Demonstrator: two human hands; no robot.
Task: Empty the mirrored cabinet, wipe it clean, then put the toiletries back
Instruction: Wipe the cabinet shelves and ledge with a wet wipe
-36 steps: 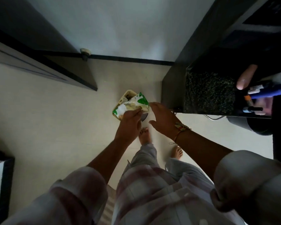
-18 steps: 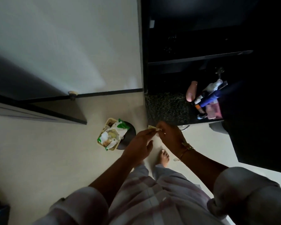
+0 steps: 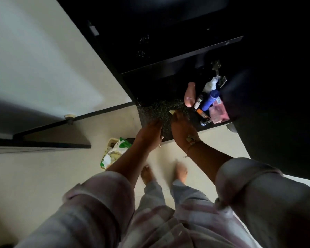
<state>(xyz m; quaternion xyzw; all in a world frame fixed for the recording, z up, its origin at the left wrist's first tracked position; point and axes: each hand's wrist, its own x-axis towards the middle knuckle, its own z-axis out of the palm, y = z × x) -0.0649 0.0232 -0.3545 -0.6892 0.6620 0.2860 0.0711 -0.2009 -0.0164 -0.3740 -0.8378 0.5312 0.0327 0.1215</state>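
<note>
My right hand (image 3: 182,130) reaches over the speckled dark counter (image 3: 156,109) and pinches a small pale wipe (image 3: 172,111) at its fingertips, against the counter top. Beside it, my left hand (image 3: 149,134) hovers at the counter's front edge with relaxed fingers and holds nothing. At the counter's right end stand the toiletries: a pink bottle (image 3: 190,94), a white bottle (image 3: 210,85), a blue tube (image 3: 210,100) and a pink packet (image 3: 217,113). Above them the dark cabinet with its shelf (image 3: 186,56) is open; its inside is too dark to read.
A green and white wipes pack (image 3: 117,149) lies on a small bin on the pale floor, left of my left arm. A door (image 3: 34,56) and a round door stop (image 3: 69,116) are at the left. My bare feet stand below the counter.
My left hand put the wipes pack down on the bin, both hands pulled at a wipe, and now the right hand alone holds it on the counter. The view tilted up toward the cabinet.
</note>
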